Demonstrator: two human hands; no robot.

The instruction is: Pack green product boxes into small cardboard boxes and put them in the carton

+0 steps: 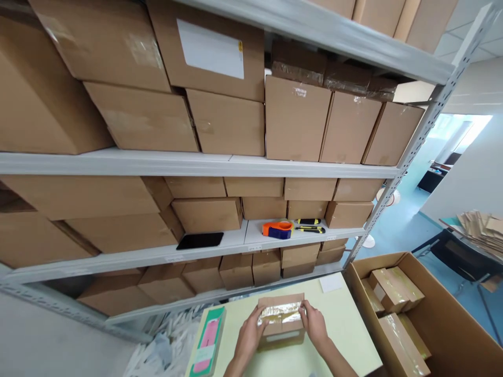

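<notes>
A small cardboard box (282, 339) sits on the pale yellow-green tabletop (338, 324), with shiny clear tape (281, 312) across its top. My left hand (250, 334) grips the box's left side, thumb near the tape. On the opposite side, my right hand (314, 325) holds the right edge, its fingertips at the end of the tape. A pale label strip shows on the box's near face. Left of my left hand lies a green box with a pink panel (207, 340).
Metal shelving (196, 165) full of cardboard boxes rises behind the table. On one shelf lie an orange and blue tape dispenser (278, 229), yellow-black utility knives (309, 229) and a black phone (200, 240). A large open carton (451, 319) with several taped boxes stands at right.
</notes>
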